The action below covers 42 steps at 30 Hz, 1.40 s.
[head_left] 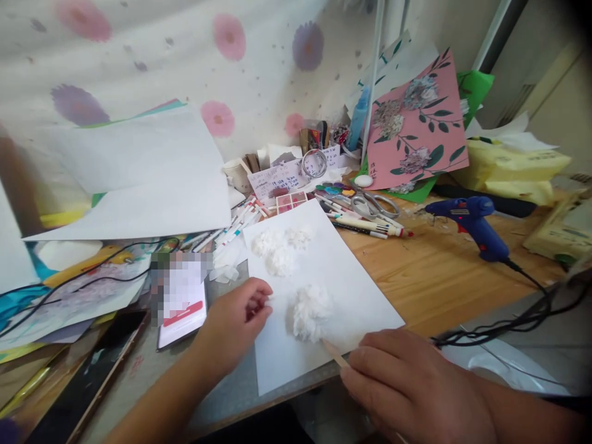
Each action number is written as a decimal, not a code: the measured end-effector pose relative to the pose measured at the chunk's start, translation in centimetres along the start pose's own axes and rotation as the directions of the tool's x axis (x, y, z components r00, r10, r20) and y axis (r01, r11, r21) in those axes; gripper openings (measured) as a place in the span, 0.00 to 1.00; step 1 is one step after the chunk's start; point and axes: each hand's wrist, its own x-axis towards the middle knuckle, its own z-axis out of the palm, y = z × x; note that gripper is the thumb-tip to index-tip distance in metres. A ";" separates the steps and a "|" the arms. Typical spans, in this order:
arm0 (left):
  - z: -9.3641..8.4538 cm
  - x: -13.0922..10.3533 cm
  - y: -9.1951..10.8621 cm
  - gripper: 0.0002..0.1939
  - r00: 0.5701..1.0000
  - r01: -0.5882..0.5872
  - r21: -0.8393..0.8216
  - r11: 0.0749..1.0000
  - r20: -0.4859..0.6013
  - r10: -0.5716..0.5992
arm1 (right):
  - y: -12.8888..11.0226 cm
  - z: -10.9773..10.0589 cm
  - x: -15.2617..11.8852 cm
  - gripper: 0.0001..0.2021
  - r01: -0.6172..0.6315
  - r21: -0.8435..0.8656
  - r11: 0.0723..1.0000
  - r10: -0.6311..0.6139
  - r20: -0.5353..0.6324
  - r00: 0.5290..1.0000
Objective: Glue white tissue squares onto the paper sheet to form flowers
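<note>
I had the right hand at the lower right, thumb and fingers pinching a thin pale stick. The stick slanted up and left, its tip meeting the lower edge of a white tuft, though I could not tell whether it pressed in or only touched. My left hand came in from the lower left, fingers loosely curled and the thumb a little apart from the forefinger, just beside the tuft. I could not tell whether this hand touched the sheet beneath.

The tuft, ruffled and rounded, sat on the near half of a white sheet. Three smaller tufts clustered near the far left corner. The sheet lay tilted across a wooden table, a corner pointing right.

Left of my left hand lay a phone with a lit screen, partly blurred out; nearer me was a dark phone. Beyond the sheet I saw a jumble of pens, grey scissors and a tape roll. To the right stood a blue glue gun, nozzle facing left, its cord trailing toward me. Behind it were a yellow pack and a leaning pink card with ruffled blooms and dark leaves. Folded white paper stood at the far left, before a flowered curtain.
</note>
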 end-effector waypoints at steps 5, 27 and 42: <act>0.4 -1.9 0.3 0.12 0.993 0.037 -0.140 0.989 -0.104 -0.052 | 0.2 -0.4 -0.8 0.10 -0.107 0.106 0.989 0.118 -0.104 0.988; 3.7 -4.3 5.5 0.10 0.983 0.132 -0.282 0.950 0.157 -0.090 | 1.1 -0.3 -1.2 0.09 -0.111 0.121 0.986 0.106 0.054 0.993; 6.6 -3.8 5.0 0.08 0.969 -0.170 0.334 0.927 -0.112 0.218 | 0.9 -1.0 -1.7 0.09 -0.181 0.236 0.955 0.206 -0.087 0.975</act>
